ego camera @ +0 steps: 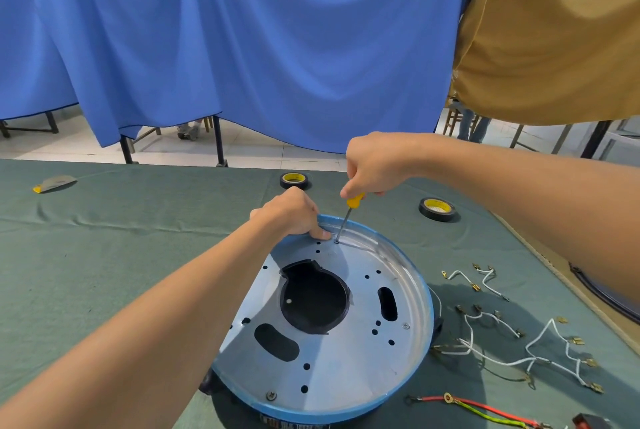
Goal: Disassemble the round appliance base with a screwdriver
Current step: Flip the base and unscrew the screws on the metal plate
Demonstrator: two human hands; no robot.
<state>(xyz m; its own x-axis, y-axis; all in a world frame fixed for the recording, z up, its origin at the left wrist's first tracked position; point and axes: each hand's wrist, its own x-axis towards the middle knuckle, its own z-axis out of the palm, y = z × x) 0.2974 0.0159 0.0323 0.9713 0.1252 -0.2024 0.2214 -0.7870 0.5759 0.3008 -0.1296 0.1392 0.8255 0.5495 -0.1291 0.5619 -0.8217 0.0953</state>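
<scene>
- Round appliance base (346, 366) lies flat on the green table cloth (138, 238), low and a little right of centre in the head view. Its silver metal plate faces up inside a blue rim.
- At the middle of the plate is a large round black opening (313, 300). Two oblong slots and many small holes are scattered around it.
- Two screws sit in the plate: one near the front edge (271, 395), one toward the right side (406, 325).
- The left hand (294, 214) grips the far rim of the base. Its fingers curl over the edge and the thumb tip presses on the plate just beside the screwdriver tip.
- The right hand (375, 162) is closed round the yellow handle of the screwdriver (346, 217), holding it from above.
- The screwdriver stands nearly upright, leaning slightly right at the top. Its tip is set on a spot at the far edge of the plate, just inside the rim.
- Two rolls of black tape with yellow cores lie beyond the base: one behind the left hand (295, 180), one to the right (437, 208).
- Loose white wires (502, 356) with small metal terminals lie spread on the cloth right of the base.
- A red wire and a yellow-green wire (485, 406) lie near the front right, close to the base's rim.
- A small grey piece with a yellow end (53, 183) lies far off to the left.
- A blue curtain (242, 47) hangs behind the table, with a tan cloth (554, 47) at its right.
</scene>
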